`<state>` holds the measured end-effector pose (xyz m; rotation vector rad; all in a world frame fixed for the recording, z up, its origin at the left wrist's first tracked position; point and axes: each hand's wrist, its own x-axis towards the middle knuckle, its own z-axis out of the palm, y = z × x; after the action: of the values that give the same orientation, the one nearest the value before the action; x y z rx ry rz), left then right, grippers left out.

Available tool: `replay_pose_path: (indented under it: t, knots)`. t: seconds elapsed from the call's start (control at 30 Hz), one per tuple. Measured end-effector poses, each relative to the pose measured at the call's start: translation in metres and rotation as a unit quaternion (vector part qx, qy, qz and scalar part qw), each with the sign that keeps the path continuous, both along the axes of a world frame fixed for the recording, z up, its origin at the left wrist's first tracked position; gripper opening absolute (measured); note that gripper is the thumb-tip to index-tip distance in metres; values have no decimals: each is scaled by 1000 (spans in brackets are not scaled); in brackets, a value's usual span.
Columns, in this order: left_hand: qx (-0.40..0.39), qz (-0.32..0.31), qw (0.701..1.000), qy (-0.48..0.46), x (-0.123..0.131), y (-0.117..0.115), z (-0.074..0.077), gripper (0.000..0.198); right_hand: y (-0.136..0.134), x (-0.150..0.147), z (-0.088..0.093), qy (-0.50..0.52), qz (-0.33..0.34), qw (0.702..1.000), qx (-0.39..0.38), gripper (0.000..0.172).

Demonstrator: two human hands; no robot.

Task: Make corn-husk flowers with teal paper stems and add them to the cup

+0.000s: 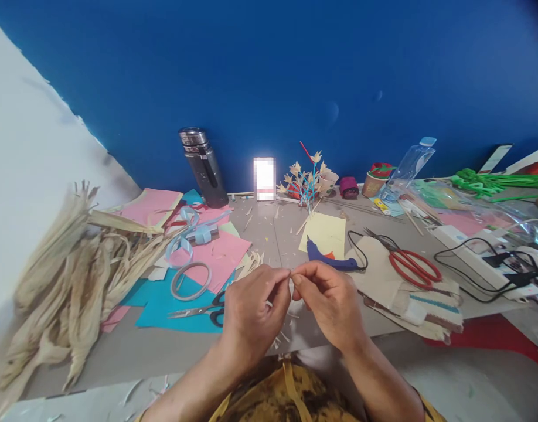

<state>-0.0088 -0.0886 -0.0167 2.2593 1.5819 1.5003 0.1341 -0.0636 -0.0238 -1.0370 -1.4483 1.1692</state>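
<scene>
My left hand (256, 305) and my right hand (328, 299) meet fingertip to fingertip above the front of the table. Both are closed in a pinch; whatever lies between the fingers is too small to make out. Just beyond my right hand rests a blue glue gun (333, 259), partly on a yellow paper sheet (329, 230). Dark-handled scissors (192, 312) lie left of my left hand on blue paper (159, 316), their handles partly hidden by it. Pale husk strips (251, 264) show behind my left hand.
Dried corn husks (82, 293) are heaped at left, near a tape roll (174, 287) and a dark flask (205, 173). Husk flowers (310, 179) stand at the back. Red-handled scissors (414, 268), a glove (381, 272) and a power strip (475, 258) with cords lie right.
</scene>
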Motion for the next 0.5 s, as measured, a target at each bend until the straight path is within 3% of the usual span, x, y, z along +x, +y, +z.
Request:
replay_pose_path:
  t: [0.13,0.27,0.4,0.5]
  knots:
    - [43,-31,984,169,-13,3,1,26,2,4,3,-43,33,998,-39,15]
    - [66,-70,959,268,-21,5,3,30,8,6,5,-74,75,991,-78,18]
    - [86,-93,944,304,-20,9,6,32,11,8,6,-105,109,985,-87,18]
    - [77,-125,956,253,-23,14,14,27,13,13,5,-101,167,975,-111,16]
